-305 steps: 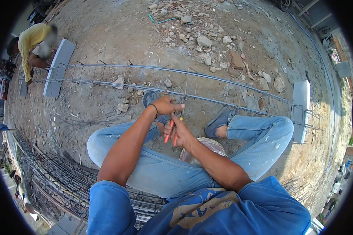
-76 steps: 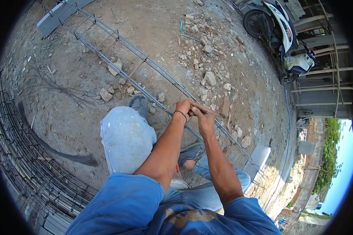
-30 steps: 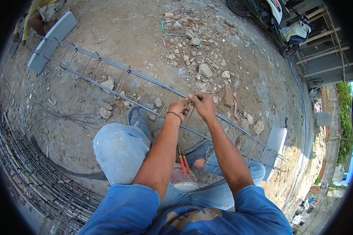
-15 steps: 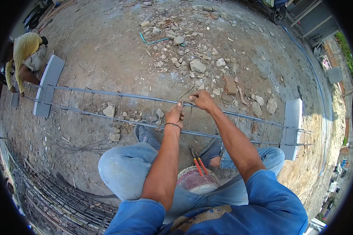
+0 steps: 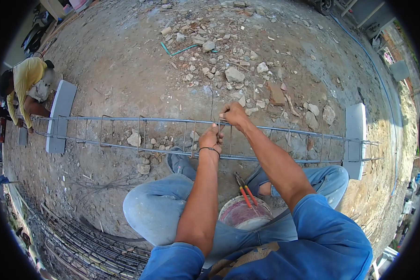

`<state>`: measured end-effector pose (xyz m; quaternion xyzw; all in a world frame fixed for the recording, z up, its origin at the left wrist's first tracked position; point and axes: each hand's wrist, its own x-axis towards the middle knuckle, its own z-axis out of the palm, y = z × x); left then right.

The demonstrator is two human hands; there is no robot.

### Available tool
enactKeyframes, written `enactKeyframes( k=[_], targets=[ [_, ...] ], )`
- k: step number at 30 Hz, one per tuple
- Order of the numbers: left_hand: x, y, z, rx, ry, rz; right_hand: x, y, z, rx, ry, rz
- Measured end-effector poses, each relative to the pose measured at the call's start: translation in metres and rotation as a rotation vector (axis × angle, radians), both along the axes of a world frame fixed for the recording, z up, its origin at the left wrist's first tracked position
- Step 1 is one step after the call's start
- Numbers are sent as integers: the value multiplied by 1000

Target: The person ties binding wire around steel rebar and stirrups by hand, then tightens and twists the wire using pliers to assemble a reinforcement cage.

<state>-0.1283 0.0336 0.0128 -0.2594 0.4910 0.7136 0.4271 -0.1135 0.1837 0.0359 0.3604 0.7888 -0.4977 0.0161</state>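
Left hand [image 5: 211, 140] pinching wire [image 5: 212, 105] (free end beyond), at rebar cage [image 5: 242, 157].

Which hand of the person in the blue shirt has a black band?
The left hand, lower in the picture: a black band circles its wrist; the right hand shows none.

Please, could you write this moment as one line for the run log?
left hand: at rebar cage, far side | right hand: close beside left | pliers: unheld, at bucket
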Motion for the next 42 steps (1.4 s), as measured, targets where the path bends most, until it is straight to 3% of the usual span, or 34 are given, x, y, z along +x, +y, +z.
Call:
enactKeyframes(
  k=[6, 8, 11, 14, 18, 24, 26, 32, 42],
  targets=[
    [-7, -5, -5, 121, -80, -37, 12, -9, 8, 175, 119, 74],
    [-9, -6, 6, 120, -123, -44, 15, -20, 31, 481, 132, 156],
    [-15, -3, 7, 155, -135, -7, 20, -26, 40, 620, 264, 188],
    [-16, -1, -2, 267, -199, 35, 21, -13, 51, 521, 265, 399],
    [-14, -1, -6, 213, -183, 74, 16, -2, 60, 349, 136, 426],
    [-11, -2, -4, 240, -59, 53, 25, -11, 62, 260, 190, 243],
    [-9, -1, -6, 249, -20, 48, 31, -15, 61, 161, 158, 44],
    [-9, 3, -3, 190, -33, 69, 27, -22, 54, 340, 121, 2],
    [-5, 5, 6, 152, -76, 112, 19, -19, 31, 304, 129, -27]
  ],
)
